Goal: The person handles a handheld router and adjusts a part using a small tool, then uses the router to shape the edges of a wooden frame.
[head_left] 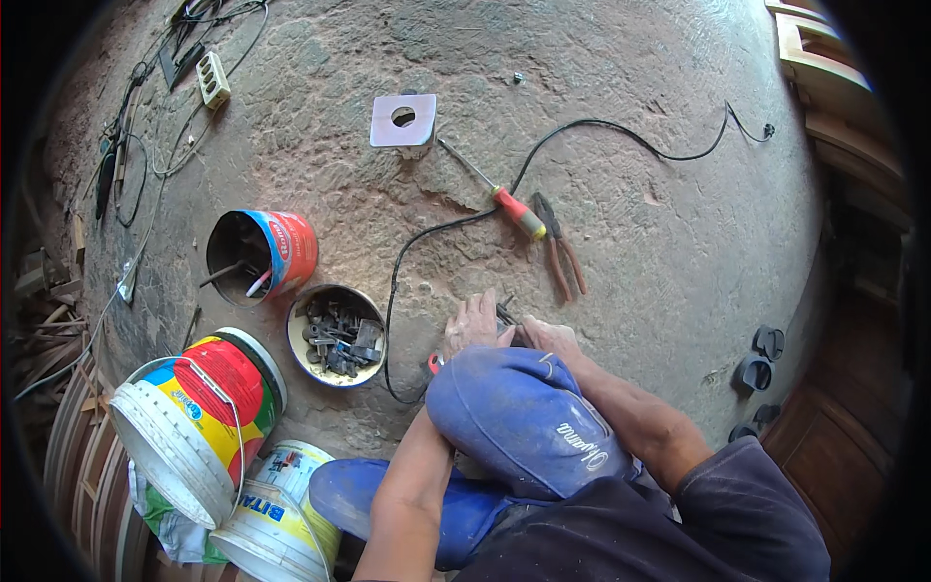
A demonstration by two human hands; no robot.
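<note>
Just beyond my raised knee, my left hand point(472, 323) and my right hand point(546, 335) work close together, low over the ground. Between them shows a small dark metal piece point(504, 310), too covered to name. My left fingers bend over something and the thumb points toward the right hand. The right hand is closed, its grip partly hidden by the knee. A small red ring-shaped part point(434, 363) peeks out beside the left wrist. Ahead of the hands lie pliers point(556, 242) with reddish handles and a screwdriver point(514, 209) with a red and yellow handle.
A black cable point(393, 281) runs under the screwdriver. Left stand a bowl of metal parts point(297, 335), a tipped red-blue can point(294, 250) and large buckets point(247, 388). Farther off are a pale square plate with a hole point(385, 133) and a power strip point(212, 80). Sandals point(753, 373) lie right.
</note>
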